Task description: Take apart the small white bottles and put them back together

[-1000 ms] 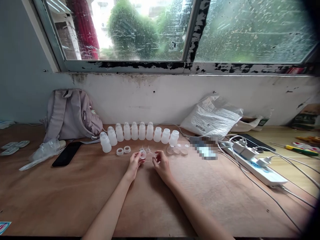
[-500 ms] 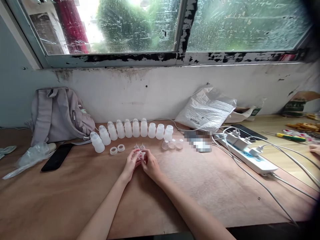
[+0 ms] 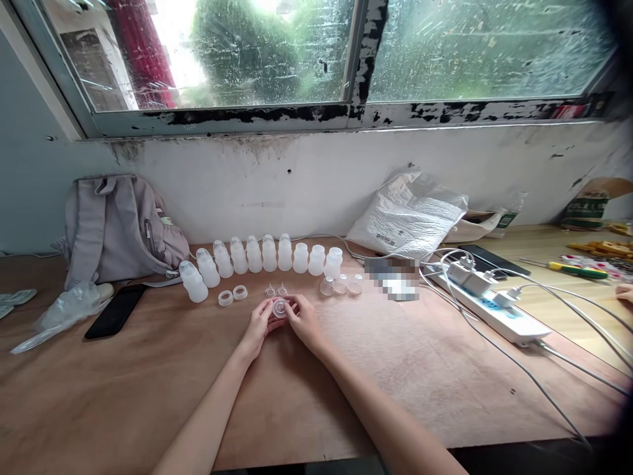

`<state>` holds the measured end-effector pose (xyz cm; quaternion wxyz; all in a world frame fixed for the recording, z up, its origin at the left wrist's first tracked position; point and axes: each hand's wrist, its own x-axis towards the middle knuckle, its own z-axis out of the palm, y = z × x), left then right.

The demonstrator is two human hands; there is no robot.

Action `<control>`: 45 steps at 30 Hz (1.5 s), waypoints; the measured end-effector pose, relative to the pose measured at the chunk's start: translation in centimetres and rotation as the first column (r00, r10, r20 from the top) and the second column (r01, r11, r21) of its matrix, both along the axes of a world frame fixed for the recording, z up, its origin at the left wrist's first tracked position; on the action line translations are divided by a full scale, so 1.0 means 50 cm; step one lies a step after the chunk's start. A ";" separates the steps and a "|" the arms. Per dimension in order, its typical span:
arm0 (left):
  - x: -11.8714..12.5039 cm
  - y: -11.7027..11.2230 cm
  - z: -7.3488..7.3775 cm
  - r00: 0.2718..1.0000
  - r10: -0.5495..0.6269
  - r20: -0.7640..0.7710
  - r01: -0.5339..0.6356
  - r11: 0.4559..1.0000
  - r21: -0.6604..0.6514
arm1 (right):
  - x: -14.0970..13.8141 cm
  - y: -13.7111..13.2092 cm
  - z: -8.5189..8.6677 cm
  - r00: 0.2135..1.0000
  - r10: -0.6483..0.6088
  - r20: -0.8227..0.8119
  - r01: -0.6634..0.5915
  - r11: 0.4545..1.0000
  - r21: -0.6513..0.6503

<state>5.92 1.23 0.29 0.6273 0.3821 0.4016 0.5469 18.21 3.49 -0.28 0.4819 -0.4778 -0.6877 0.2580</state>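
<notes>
In the head view, the left hand point(image 3: 259, 326) and the right hand point(image 3: 302, 321) meet over the wooden table point(image 3: 148, 389), fingertips of both pinching one small clear round piece point(image 3: 279, 307) between them. The piece is just in front of the row of white bottles point(image 3: 262, 256), which serves as landmark. Two clear nipples point(image 3: 275, 290) stand between the row and the hands. Two white rings point(image 3: 232, 295) lie just left of those, three clear caps point(image 3: 341, 285) at the row's right end. A grey backpack point(image 3: 119, 224) sits left of the row, with a black phone point(image 3: 115, 319) in front of it; a power strip point(image 3: 489, 309) lies well to the right.
</notes>
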 end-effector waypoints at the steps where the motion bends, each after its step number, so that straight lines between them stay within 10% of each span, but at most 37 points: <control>1: 0.000 -0.001 0.001 1.000 -0.008 -0.011 0.008 1.000 0.003 | 0.002 0.003 0.001 1.000 0.026 -0.005 -0.027 0.999 -0.033; 14: 0.010 0.000 -0.015 0.914 0.114 -0.390 -0.061 0.987 0.147 | -0.005 0.004 -0.010 0.999 0.036 -0.033 -0.039 0.996 -0.075; 45: 0.002 -0.008 0.003 0.804 0.296 -0.516 -0.112 0.927 0.358 | -0.005 0.010 -0.009 0.845 0.129 -0.519 -0.324 0.896 -0.304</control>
